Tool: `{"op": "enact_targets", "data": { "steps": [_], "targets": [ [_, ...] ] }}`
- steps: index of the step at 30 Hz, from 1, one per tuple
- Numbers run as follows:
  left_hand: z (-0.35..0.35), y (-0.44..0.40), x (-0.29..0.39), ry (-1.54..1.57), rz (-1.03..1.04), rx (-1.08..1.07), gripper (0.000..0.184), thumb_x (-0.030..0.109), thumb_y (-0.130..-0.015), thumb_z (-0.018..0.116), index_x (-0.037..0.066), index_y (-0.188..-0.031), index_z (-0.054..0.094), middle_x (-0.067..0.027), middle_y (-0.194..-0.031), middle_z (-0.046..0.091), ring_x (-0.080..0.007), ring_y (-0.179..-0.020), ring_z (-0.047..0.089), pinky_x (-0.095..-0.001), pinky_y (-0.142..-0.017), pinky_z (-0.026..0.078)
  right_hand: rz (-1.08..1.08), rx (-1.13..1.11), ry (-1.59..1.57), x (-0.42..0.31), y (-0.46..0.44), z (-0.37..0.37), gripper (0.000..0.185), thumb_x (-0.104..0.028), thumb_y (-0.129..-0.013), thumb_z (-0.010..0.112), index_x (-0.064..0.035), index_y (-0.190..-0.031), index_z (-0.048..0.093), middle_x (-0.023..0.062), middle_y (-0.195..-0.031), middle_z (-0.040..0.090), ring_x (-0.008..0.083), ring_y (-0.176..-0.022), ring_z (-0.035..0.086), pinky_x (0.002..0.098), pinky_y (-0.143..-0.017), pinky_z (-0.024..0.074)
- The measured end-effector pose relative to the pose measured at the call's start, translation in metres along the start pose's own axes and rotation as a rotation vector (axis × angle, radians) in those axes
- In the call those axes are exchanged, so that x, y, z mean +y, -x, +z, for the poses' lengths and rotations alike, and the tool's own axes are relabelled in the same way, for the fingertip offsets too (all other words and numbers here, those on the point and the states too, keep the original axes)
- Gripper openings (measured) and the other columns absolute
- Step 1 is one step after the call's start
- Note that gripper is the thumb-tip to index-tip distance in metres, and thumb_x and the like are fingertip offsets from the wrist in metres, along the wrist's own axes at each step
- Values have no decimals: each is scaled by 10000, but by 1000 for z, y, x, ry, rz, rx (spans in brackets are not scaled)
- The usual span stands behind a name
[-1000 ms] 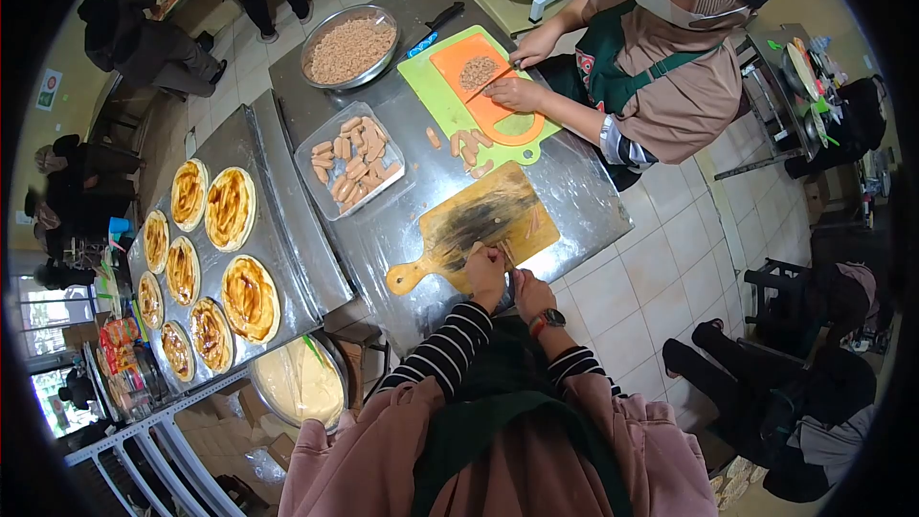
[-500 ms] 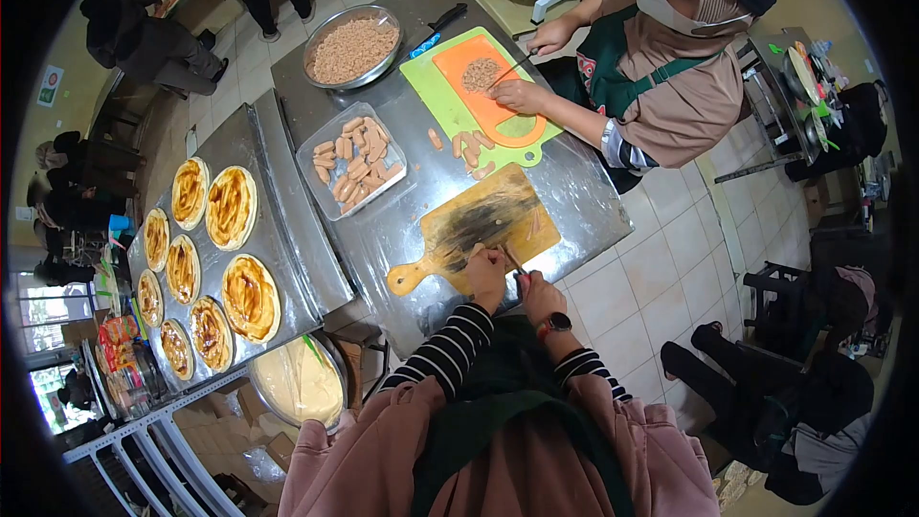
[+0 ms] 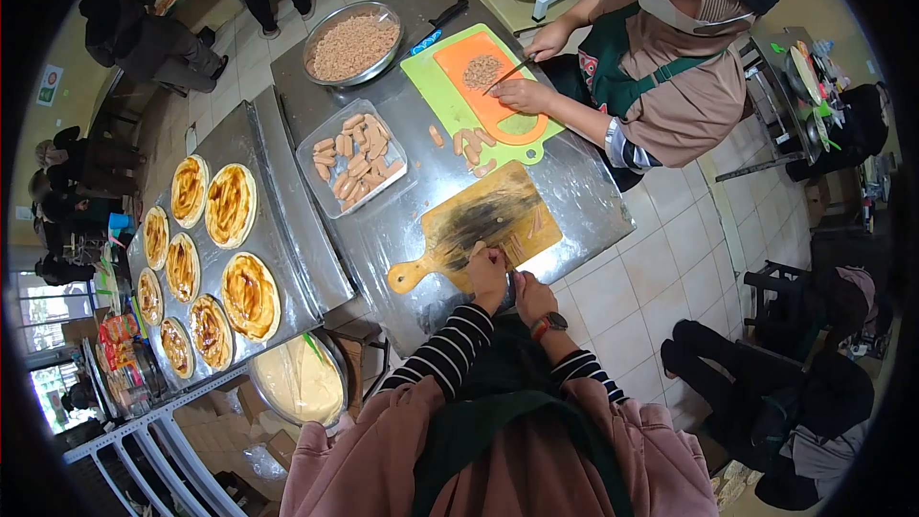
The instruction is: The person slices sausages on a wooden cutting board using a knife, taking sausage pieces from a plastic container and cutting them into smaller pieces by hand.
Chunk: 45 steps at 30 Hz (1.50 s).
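Note:
My left hand [image 3: 486,272] is closed, fingertips bent down on the wooden cutting board [image 3: 409,275] around what looks like a sausage [image 3: 478,249], mostly hidden by the fingers. Just to its right, my right hand [image 3: 534,299] is closed round a knife [image 3: 513,255]; its handle is largely covered and the thin blade rests over the board. Thin sausage strips [image 3: 536,223] lie near the board's right edge. The board's middle is darkly stained. Beyond it lie several whole sausages [image 3: 471,146] by the green board [image 3: 431,78].
A plastic tub [image 3: 330,203] holds several sausages, and a steel bowl [image 3: 311,72] holds chopped filling. Across the table a co-worker's hands [image 3: 525,96] use a knife on an orange board [image 3: 512,124]. Topped dough rounds [image 3: 251,297] cover a tray at left; a dough bowl [image 3: 340,393] stands below.
My right hand has shifted slightly left and towards me with the knife. My left hand stays nearly in place. The co-worker's knife has come down beside the chopped heap.

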<state>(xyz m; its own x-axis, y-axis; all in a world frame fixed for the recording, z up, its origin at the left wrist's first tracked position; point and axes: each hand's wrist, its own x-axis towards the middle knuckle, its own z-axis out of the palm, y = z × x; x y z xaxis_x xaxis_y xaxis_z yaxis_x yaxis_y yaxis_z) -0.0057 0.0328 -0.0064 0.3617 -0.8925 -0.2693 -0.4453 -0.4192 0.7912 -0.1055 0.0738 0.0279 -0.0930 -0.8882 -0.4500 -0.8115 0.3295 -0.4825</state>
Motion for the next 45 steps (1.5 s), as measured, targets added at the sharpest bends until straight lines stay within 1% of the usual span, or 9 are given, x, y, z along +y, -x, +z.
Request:
{"op": "enact_targets", "data": {
  "steps": [10,19,28,37,39,40,42,43,45],
  "targets": [
    [1,-2,-1,-46,63,-19,123,150,-698,611,28,-706,622,-124,-644,614,-260,-599,607,-338,-571,469,66,-80,36,-6,-9,0,418,-368,-910,287,-27,-915,528,218,-804,599,395,-776,573,486,-683,451],
    [9,-7,-7,-144,46,84,116,168,-676,627,56,-693,648,-86,-581,613,-230,-545,608,-324,-525,472,50,-108,55,-1,-2,-6,424,-385,-904,307,-20,-911,523,221,-816,598,382,-774,581,475,-684,455],
    [19,-18,1,35,-111,-6,134,156,-716,614,29,-730,652,-77,-565,617,-162,-502,605,-269,-518,476,16,15,136,-2,-11,-22,402,-391,-904,309,-29,-873,481,214,-754,597,383,-726,586,472,-629,463],
    [-2,-38,32,6,66,-21,145,138,-710,637,13,-784,639,-108,-693,636,-199,-622,623,-300,-581,485,57,16,-15,-3,-21,-28,422,-388,-910,268,-38,-910,504,232,-765,588,411,-743,567,498,-664,444],
    [-27,-34,36,4,247,67,144,115,-712,616,25,-824,620,-135,-741,621,-274,-677,606,-355,-622,476,55,-25,-39,-5,-15,-20,430,-389,-909,265,-34,-940,507,237,-790,589,415,-763,564,505,-683,437],
    [-41,-32,33,1,244,65,144,115,-712,616,25,-824,620,-135,-741,621,-274,-677,606,-355,-622,476,11,-3,-86,-3,-13,-9,458,-414,-907,252,-43,-906,521,222,-779,592,411,-761,563,498,-671,435],
    [-67,-29,26,-268,208,-30,186,115,-707,622,27,-870,606,-128,-760,615,-272,-698,602,-360,-630,473,-35,15,-133,3,-14,10,488,-438,-905,239,-52,-873,535,207,-769,594,408,-758,562,492,-660,432],
    [-70,-29,15,-248,68,-137,171,124,-705,629,18,-838,615,-129,-732,620,-270,-673,606,-349,-620,474,-16,-18,-147,6,-16,20,500,-435,-906,235,-42,-849,540,201,-761,594,403,-761,561,477,-670,434],
    [-65,-28,1,-156,57,-169,161,130,-701,634,13,-811,620,-128,-720,624,-265,-660,609,-341,-612,475,1,-54,-160,8,-17,30,514,-431,-907,232,-31,-826,545,195,-754,594,399,-765,561,462,-681,435]
  ]
}}
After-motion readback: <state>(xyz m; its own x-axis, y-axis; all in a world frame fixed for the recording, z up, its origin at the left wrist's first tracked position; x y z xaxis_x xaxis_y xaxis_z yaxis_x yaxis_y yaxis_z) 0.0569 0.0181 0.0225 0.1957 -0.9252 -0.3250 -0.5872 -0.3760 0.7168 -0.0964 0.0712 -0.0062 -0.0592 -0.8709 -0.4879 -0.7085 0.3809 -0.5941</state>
